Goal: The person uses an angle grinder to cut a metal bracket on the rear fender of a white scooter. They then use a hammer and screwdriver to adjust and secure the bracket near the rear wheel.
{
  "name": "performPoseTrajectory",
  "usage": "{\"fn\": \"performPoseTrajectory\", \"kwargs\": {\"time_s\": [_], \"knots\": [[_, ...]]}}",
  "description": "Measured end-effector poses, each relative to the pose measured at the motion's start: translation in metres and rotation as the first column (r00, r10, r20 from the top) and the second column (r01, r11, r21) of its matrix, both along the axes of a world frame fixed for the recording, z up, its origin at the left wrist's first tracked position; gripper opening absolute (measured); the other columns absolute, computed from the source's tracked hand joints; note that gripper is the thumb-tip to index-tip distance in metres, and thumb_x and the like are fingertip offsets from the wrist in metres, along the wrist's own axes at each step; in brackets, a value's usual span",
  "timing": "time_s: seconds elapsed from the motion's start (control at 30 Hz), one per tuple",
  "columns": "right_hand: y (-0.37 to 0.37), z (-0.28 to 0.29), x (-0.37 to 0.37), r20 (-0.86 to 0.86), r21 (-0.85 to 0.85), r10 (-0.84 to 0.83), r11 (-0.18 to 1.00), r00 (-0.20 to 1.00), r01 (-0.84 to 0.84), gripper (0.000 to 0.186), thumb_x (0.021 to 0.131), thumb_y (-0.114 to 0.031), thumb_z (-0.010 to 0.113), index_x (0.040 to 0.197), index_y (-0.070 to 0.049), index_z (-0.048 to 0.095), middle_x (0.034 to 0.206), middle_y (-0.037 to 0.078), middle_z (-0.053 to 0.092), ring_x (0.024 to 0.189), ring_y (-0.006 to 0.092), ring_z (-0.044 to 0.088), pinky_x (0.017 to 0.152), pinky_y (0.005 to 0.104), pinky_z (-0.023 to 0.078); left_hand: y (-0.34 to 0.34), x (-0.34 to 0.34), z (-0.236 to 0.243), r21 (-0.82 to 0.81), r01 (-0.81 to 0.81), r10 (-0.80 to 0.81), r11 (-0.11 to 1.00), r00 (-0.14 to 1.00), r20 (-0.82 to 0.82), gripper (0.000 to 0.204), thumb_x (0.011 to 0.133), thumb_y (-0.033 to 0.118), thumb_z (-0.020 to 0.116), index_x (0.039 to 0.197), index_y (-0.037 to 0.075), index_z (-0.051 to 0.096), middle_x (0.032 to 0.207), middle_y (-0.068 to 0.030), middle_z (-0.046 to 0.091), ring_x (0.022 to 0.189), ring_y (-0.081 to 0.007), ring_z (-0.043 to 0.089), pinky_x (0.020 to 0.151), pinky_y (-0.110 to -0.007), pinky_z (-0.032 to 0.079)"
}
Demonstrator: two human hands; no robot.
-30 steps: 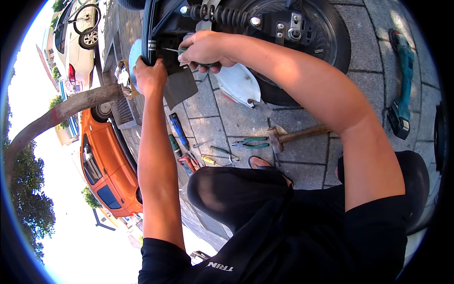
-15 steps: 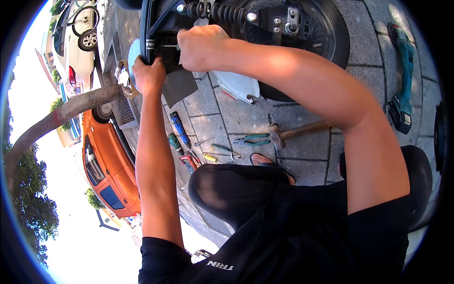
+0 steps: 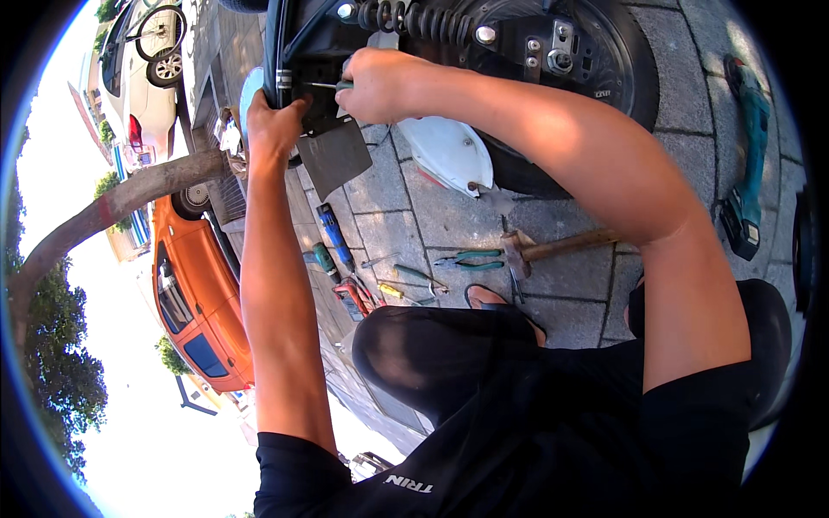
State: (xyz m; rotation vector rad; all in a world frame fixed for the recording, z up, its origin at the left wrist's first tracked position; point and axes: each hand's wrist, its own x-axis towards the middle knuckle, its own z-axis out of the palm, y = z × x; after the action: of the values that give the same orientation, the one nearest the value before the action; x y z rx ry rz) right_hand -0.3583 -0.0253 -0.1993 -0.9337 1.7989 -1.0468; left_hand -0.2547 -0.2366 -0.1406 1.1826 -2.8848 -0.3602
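My right hand (image 3: 376, 86) is closed on a screwdriver (image 3: 344, 85), mostly hidden, whose thin shaft points left toward a silver band (image 3: 284, 78) on a black frame tube (image 3: 278, 39). My left hand (image 3: 272, 129) is wrapped around that tube's lower end, just below the band. A dark flat flap (image 3: 337, 164) hangs beneath, and a pale round object (image 3: 251, 86) shows behind my left fingers. Above and right of my right hand are a coil spring shock (image 3: 414, 28) and a black wheel (image 3: 635, 73) with bolts at its hub. A white panel (image 3: 445, 155) lies below.
Pliers (image 3: 475, 257), a hammer (image 3: 561, 247), several drivers and hand tools (image 3: 335, 233) lie on the paving (image 3: 553, 302). A teal power tool (image 3: 747, 147) lies at right. A leaning trunk (image 3: 129, 194), orange car (image 3: 203, 311), white car (image 3: 125, 95) and bicycle wheel (image 3: 160, 34) are at left.
My right hand has rolled over since a second ago, its back now facing the camera, still closed on the screwdriver. My left hand stays on the tube. The view has shifted slightly.
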Motion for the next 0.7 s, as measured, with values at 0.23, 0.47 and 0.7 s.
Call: {"fn": "performPoseTrajectory", "kwargs": {"time_s": [0.23, 0.47, 0.7], "knots": [[0.006, -0.008, 0.027, -0.739, -0.001, 0.018, 1.000, 0.674, -0.029, 0.052, 0.092, -0.016, 0.070, 0.140, 0.002, 0.060, 0.105, 0.014, 0.079, 0.094, 0.0289, 0.080, 0.077, 0.0400, 0.063, 0.007, -0.002, 0.006, 0.005, -0.021, 0.021, 1.000, 0.999, 0.036, 0.047, 0.081, 0.020, 0.083, 0.117, -0.005, 0.068, 0.100, -0.0166, 0.075, 0.087, -0.0251, 0.070, 0.083, -0.038, 0.055], [0.000, -0.006, -0.012, 0.546, -0.102, -0.078, 0.982, 0.834, 0.158, 0.028, 0.097, -0.025, 0.071, 0.109, 0.001, 0.071, 0.081, 0.011, 0.068, 0.068, 0.0195, 0.068, 0.055, 0.0356, 0.054, 0.005, -0.002, 0.006, 0.001, -0.010, 0.010, 1.000, 1.000, 0.023, 0.048, 0.081, 0.017, 0.079, 0.121, -0.006, 0.065, 0.105, -0.0183, 0.073, 0.092, -0.0265, 0.069, 0.086, -0.038, 0.054], [0.003, 0.004, 0.000, 0.279, -0.003, -0.037, 0.999, 0.960, 0.039, 0.035, 0.103, -0.032, 0.065, 0.116, -0.001, 0.073, 0.079, 0.012, 0.071, 0.070, 0.0210, 0.072, 0.053, 0.0370, 0.056, 0.011, -0.001, 0.005, 0.020, -0.025, 0.025, 0.999, 1.000, 0.013, 0.049, 0.081, 0.016, 0.078, 0.122, -0.006, 0.065, 0.107, -0.0165, 0.073, 0.092, -0.0250, 0.069, 0.086, -0.037, 0.054]]}}
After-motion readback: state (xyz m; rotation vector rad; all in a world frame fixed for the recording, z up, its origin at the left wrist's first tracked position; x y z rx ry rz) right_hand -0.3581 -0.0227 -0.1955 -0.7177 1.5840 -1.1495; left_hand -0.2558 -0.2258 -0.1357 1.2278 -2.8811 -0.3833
